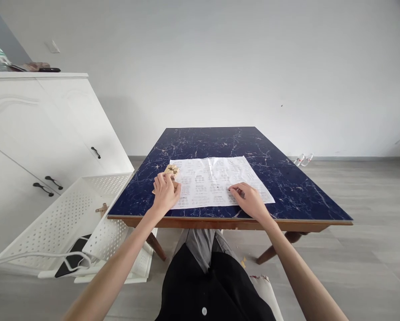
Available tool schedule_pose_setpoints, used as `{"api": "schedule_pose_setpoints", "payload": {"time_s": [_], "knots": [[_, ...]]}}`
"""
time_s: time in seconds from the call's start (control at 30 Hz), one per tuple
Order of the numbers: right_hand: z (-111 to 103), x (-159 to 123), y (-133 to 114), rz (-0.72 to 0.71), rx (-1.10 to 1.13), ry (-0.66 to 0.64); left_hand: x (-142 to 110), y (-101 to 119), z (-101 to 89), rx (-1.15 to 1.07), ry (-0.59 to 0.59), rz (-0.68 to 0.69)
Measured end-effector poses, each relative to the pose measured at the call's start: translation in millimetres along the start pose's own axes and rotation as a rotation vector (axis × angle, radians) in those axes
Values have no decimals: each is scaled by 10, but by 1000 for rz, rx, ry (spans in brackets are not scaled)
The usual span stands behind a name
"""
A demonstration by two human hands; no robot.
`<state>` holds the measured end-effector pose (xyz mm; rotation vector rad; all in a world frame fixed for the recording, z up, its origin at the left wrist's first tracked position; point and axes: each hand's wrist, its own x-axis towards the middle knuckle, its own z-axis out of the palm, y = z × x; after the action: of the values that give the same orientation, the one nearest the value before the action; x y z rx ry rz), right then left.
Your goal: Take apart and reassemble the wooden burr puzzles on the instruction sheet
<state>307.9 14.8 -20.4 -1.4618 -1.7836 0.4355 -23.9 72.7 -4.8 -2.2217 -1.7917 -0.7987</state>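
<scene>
A large white printed sheet (pixel 200 178) with creases lies on the dark blue marbled table (pixel 210 140). Beside the sheet's left edge are light wooden blocks (pixel 172 169), seemingly an interlocking puzzle. My left hand (pixel 165 191) is closed over brown wooden pieces just in front of them, and its fingers hide most of what they grip. My right hand (pixel 248 198) rests on the lower right of the sheet, fingers curled and thumb close to the index finger. Whatever may be between those fingertips is too small to make out.
White cabinets (pixel 46 120) stand at the left. Perforated white baskets (pixel 63 218) sit beside the table, with a white cable (pixel 42 255) in front. A pale wall (pixel 200 67) rises behind the table. Clear plastic items (pixel 303 159) lie on the floor at right.
</scene>
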Motion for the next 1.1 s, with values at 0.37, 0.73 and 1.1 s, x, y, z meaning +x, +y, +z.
{"api": "schedule_pose_setpoints", "payload": {"time_s": [0.37, 0.73, 1.1], "knots": [[10, -3, -3, -3, -1, 2, 108, -211, -76, -78, -9, 52], [11, -22, -24, 13, -4, -4, -164, -641, -257, -169, -105, -95], [20, -26, 4, 12, -2, -2, -188, -628, -307, -227, -175, -109]]}}
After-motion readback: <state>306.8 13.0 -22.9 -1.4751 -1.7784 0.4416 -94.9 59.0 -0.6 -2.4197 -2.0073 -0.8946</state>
